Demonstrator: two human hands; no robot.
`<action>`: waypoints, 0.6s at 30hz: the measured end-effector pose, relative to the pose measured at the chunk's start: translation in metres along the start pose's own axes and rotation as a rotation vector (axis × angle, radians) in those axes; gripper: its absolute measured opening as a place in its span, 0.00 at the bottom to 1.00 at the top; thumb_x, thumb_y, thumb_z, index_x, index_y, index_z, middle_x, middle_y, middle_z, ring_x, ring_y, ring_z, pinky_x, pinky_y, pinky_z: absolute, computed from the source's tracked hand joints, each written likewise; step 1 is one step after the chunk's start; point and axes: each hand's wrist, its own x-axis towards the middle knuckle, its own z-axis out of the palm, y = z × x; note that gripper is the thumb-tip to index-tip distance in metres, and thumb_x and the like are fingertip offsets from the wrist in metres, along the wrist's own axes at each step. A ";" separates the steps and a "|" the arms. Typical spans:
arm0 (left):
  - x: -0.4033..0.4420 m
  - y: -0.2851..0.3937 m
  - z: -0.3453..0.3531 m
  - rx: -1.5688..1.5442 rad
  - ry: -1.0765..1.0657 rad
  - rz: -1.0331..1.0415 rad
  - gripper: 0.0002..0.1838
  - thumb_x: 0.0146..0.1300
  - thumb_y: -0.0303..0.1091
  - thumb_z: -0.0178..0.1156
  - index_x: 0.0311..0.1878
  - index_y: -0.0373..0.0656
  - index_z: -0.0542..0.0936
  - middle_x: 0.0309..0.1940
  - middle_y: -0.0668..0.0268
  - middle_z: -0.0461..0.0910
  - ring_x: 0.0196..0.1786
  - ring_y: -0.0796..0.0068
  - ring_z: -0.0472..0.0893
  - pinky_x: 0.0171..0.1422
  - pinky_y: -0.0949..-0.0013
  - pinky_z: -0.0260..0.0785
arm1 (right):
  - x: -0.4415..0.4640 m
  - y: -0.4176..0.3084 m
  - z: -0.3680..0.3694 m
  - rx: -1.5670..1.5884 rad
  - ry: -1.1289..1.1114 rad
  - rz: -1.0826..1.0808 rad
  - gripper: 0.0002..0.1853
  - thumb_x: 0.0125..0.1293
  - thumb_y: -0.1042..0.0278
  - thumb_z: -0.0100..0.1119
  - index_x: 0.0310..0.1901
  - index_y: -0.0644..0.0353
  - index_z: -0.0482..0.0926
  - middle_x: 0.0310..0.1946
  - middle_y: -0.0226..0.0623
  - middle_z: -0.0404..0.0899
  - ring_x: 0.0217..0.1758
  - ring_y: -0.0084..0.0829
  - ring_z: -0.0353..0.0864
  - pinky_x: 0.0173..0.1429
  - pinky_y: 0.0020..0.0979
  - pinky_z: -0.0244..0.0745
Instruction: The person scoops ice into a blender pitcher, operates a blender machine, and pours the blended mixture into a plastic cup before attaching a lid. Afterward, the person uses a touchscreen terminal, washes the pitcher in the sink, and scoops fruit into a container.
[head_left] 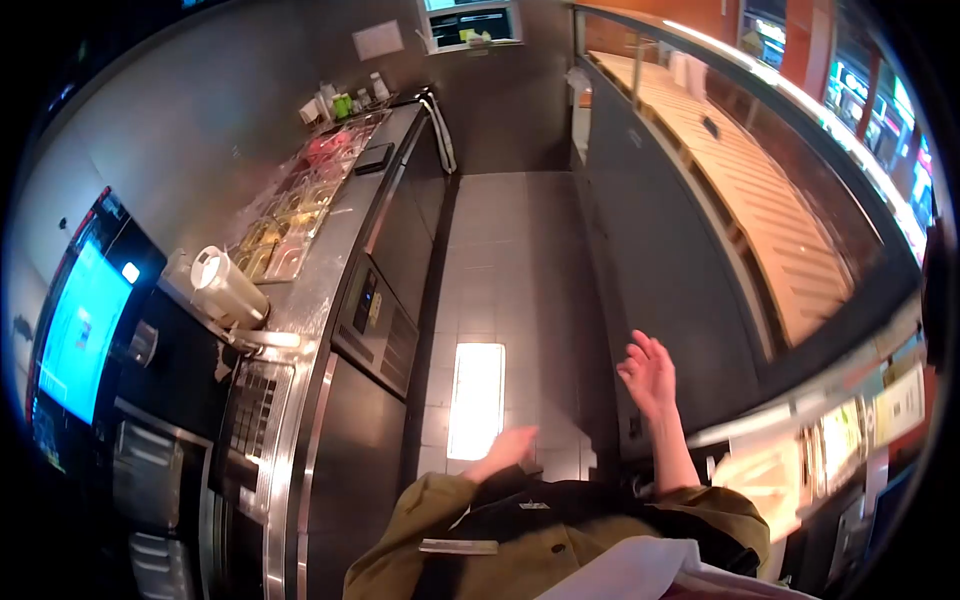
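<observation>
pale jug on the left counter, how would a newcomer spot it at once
A long steel counter runs along the left wall. On it, between the blue-lit screen and the rows of food bins, stands the pale jug. Its tall, rounded body sets it apart from the low, rectangular bins.

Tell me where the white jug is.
Left side of the head view: the white jug is between the lit screen and the nearest food trays.

We note: worktop (345,225) along the left, pans (285,225) set into it, jug (228,288) by their near end, screen (82,335) farther left. Ahead, floor (510,260) runs to far wall (515,115), window (470,24) high in it. On the right, long shelf (765,205).
</observation>
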 end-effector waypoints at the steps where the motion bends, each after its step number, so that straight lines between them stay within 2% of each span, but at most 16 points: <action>1: 0.016 -0.019 -0.033 -0.023 0.086 -0.105 0.16 0.62 0.37 0.43 0.47 0.40 0.73 0.26 0.58 0.80 0.26 0.66 0.80 0.35 0.64 0.71 | 0.050 0.009 0.010 -0.109 0.005 0.044 0.16 0.64 0.59 0.47 0.48 0.59 0.72 0.31 0.35 0.78 0.28 0.26 0.73 0.39 0.27 0.68; 2: 0.033 -0.037 -0.066 -0.054 0.176 -0.207 0.16 0.61 0.31 0.44 0.51 0.39 0.70 0.21 0.61 0.80 0.21 0.70 0.79 0.29 0.68 0.72 | 0.099 0.022 0.016 -0.214 0.011 0.092 0.15 0.64 0.60 0.48 0.47 0.59 0.72 0.31 0.35 0.78 0.29 0.26 0.73 0.38 0.26 0.68; 3: 0.051 -0.081 -0.089 -0.249 0.348 -0.191 0.18 0.58 0.24 0.45 0.53 0.37 0.67 0.21 0.61 0.80 0.19 0.72 0.79 0.27 0.69 0.71 | 0.151 0.037 0.020 -0.230 0.001 0.170 0.13 0.63 0.62 0.50 0.45 0.59 0.71 0.31 0.36 0.77 0.28 0.26 0.74 0.37 0.26 0.68; 4: 0.068 -0.075 -0.129 -0.195 0.349 -0.357 0.23 0.55 0.22 0.46 0.57 0.38 0.63 0.22 0.56 0.80 0.28 0.62 0.81 0.35 0.67 0.72 | 0.196 0.050 0.024 -0.233 -0.007 0.227 0.12 0.62 0.62 0.51 0.44 0.58 0.71 0.31 0.36 0.77 0.28 0.26 0.74 0.37 0.26 0.68; 6: 0.123 -0.126 -0.189 0.093 0.321 -0.343 0.28 0.53 0.24 0.48 0.61 0.41 0.59 0.32 0.47 0.79 0.38 0.54 0.79 0.45 0.60 0.70 | 0.277 0.072 0.032 -0.242 -0.015 0.335 0.11 0.62 0.63 0.53 0.43 0.58 0.71 0.31 0.37 0.77 0.27 0.26 0.74 0.36 0.26 0.68; 7: 0.162 -0.140 -0.224 0.193 0.337 -0.267 0.30 0.52 0.25 0.49 0.62 0.43 0.59 0.39 0.45 0.76 0.44 0.52 0.76 0.49 0.58 0.68 | 0.311 0.072 0.041 -0.274 0.065 0.355 0.10 0.61 0.64 0.54 0.41 0.57 0.71 0.31 0.37 0.77 0.26 0.26 0.74 0.34 0.25 0.68; 9: 0.231 -0.130 -0.274 0.153 0.403 -0.171 0.33 0.51 0.27 0.52 0.64 0.46 0.59 0.55 0.47 0.67 0.54 0.54 0.71 0.54 0.56 0.65 | 0.379 0.064 0.043 -0.222 0.142 0.303 0.10 0.60 0.64 0.54 0.40 0.58 0.72 0.30 0.35 0.77 0.26 0.25 0.74 0.33 0.25 0.67; 11: 0.330 -0.142 -0.317 0.027 0.317 -0.160 0.31 0.51 0.29 0.52 0.62 0.48 0.62 0.50 0.51 0.72 0.51 0.55 0.74 0.54 0.58 0.66 | 0.442 0.037 0.043 -0.248 0.210 0.183 0.09 0.61 0.64 0.54 0.39 0.58 0.73 0.29 0.34 0.77 0.26 0.25 0.73 0.33 0.24 0.67; 12: 0.376 -0.129 -0.344 0.081 0.172 -0.172 0.28 0.53 0.31 0.52 0.61 0.47 0.64 0.47 0.52 0.75 0.49 0.58 0.75 0.53 0.61 0.67 | 0.466 0.022 0.049 -0.300 0.279 0.103 0.08 0.61 0.64 0.53 0.39 0.57 0.73 0.29 0.34 0.77 0.25 0.25 0.73 0.33 0.23 0.67; 13: 0.429 -0.139 -0.353 -0.065 0.117 -0.150 0.25 0.55 0.34 0.51 0.59 0.45 0.66 0.44 0.54 0.77 0.47 0.59 0.76 0.52 0.62 0.68 | 0.493 0.010 0.044 -0.324 0.348 0.023 0.07 0.61 0.64 0.53 0.38 0.57 0.74 0.29 0.33 0.77 0.25 0.23 0.73 0.32 0.22 0.67; 14: 0.458 -0.096 -0.386 0.043 0.059 -0.010 0.24 0.55 0.33 0.49 0.58 0.43 0.66 0.45 0.53 0.75 0.50 0.56 0.74 0.53 0.59 0.66 | 0.519 -0.001 0.030 -0.352 0.418 -0.061 0.07 0.61 0.64 0.54 0.37 0.56 0.74 0.29 0.33 0.78 0.26 0.22 0.74 0.32 0.21 0.67; 16: 0.554 -0.100 -0.418 0.053 -0.094 0.162 0.24 0.58 0.36 0.51 0.59 0.44 0.65 0.43 0.53 0.77 0.46 0.59 0.77 0.51 0.63 0.68 | 0.580 -0.026 -0.018 -0.210 0.456 -0.042 0.07 0.60 0.64 0.55 0.36 0.55 0.75 0.29 0.28 0.78 0.26 0.19 0.74 0.32 0.22 0.67; 18: 0.615 -0.076 -0.471 0.096 -0.185 0.177 0.25 0.59 0.38 0.51 0.60 0.43 0.64 0.43 0.53 0.76 0.47 0.58 0.77 0.51 0.63 0.68 | 0.641 -0.048 -0.043 -0.128 0.561 -0.097 0.06 0.59 0.64 0.55 0.36 0.53 0.76 0.28 0.23 0.78 0.26 0.16 0.74 0.34 0.23 0.67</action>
